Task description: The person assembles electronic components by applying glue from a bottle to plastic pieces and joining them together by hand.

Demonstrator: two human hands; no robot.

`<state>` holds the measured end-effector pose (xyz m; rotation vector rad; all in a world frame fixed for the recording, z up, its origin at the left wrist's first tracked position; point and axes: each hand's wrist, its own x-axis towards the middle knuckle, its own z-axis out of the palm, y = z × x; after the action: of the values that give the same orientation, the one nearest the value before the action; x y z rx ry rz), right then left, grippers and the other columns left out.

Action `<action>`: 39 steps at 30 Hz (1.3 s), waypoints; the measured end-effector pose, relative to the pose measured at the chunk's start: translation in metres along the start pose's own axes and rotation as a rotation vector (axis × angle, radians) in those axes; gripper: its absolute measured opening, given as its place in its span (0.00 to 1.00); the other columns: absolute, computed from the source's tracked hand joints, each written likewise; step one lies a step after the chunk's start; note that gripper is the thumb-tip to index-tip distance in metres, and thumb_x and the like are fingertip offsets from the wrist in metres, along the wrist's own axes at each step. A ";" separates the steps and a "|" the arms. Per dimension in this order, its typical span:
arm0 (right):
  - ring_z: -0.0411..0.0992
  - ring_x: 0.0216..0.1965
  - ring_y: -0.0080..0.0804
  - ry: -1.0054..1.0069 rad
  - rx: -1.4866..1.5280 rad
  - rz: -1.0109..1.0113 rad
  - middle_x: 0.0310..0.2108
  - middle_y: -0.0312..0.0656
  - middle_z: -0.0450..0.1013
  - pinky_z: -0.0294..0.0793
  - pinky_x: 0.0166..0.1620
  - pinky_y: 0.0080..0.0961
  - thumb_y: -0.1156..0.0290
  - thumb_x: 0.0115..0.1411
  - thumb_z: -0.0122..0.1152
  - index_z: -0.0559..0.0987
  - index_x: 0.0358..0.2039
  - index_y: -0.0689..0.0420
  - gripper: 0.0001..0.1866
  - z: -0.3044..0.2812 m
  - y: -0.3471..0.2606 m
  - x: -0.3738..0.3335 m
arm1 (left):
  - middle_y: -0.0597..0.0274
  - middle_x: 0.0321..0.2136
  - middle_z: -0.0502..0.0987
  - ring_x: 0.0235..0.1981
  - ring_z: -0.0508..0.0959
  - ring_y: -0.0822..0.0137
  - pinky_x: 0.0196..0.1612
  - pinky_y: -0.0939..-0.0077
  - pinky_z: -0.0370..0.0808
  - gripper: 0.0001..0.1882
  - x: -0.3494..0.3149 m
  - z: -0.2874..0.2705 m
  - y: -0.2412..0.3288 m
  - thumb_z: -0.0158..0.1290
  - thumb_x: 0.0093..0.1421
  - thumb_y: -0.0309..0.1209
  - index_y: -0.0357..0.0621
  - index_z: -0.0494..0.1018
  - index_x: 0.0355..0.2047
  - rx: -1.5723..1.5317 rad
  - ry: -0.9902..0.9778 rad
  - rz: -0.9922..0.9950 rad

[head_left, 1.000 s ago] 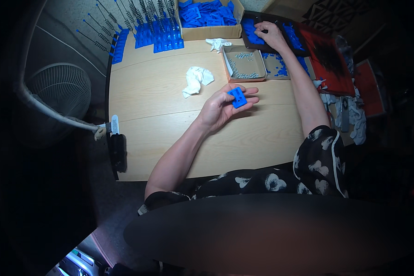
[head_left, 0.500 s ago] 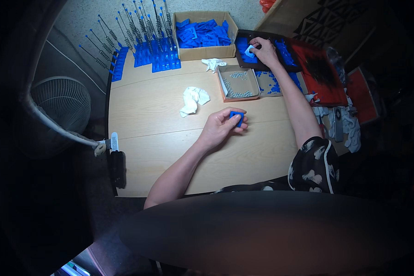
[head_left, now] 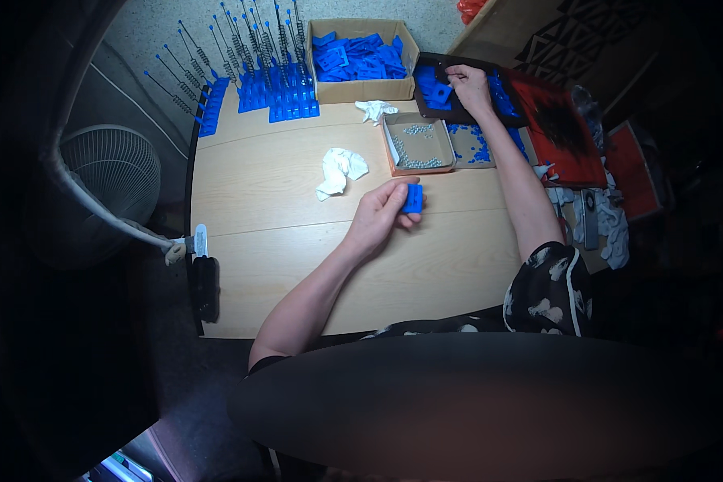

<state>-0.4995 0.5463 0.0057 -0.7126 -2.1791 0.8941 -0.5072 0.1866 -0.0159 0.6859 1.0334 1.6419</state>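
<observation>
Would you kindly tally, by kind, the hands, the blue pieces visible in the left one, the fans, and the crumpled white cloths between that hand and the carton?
Hands: 2, left hand and right hand
Blue piece: 1
Fan: 1
Crumpled white cloths: 2
Total: 6

The left head-worn fisheye looks down from above the near side of the table [head_left: 281,277], facing the far wall [head_left: 431,32], at moderate range.

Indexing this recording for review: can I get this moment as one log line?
left grip: holding blue part; right grip: over dark tray, hold unclear; tray: blue pieces inside; nearby: shallow box
</observation>
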 end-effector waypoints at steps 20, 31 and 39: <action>0.77 0.40 0.42 -0.343 -0.545 -0.175 0.34 0.46 0.79 0.74 0.48 0.37 0.65 0.47 0.72 0.84 0.38 0.53 0.16 -0.009 -0.029 -0.031 | 0.59 0.39 0.77 0.38 0.80 0.73 0.44 0.83 0.77 0.22 -0.010 0.012 0.000 0.45 0.70 0.39 0.34 0.66 0.57 0.024 -0.073 -0.114; 0.69 0.27 0.17 -0.061 0.626 0.259 0.27 0.32 0.73 0.69 0.31 0.13 0.72 0.60 0.64 0.79 0.40 0.65 0.11 -0.046 -0.084 -0.111 | 0.53 0.37 0.79 0.30 0.81 0.72 0.35 0.83 0.80 0.18 -0.011 0.027 -0.011 0.48 0.67 0.25 0.30 0.67 0.56 0.304 0.089 0.005; 0.77 0.34 0.29 0.084 0.314 -0.285 0.34 0.43 0.76 0.77 0.38 0.22 0.82 0.56 0.64 0.78 0.38 0.66 0.08 -0.075 -0.114 -0.217 | 0.58 0.37 0.79 0.28 0.79 0.73 0.30 0.80 0.78 0.13 -0.001 0.047 -0.021 0.51 0.65 0.24 0.31 0.74 0.48 0.830 0.267 0.468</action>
<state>-0.3332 0.3563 0.0521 -0.2743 -1.9438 1.0028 -0.4576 0.2012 -0.0125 1.3517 1.8954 1.6916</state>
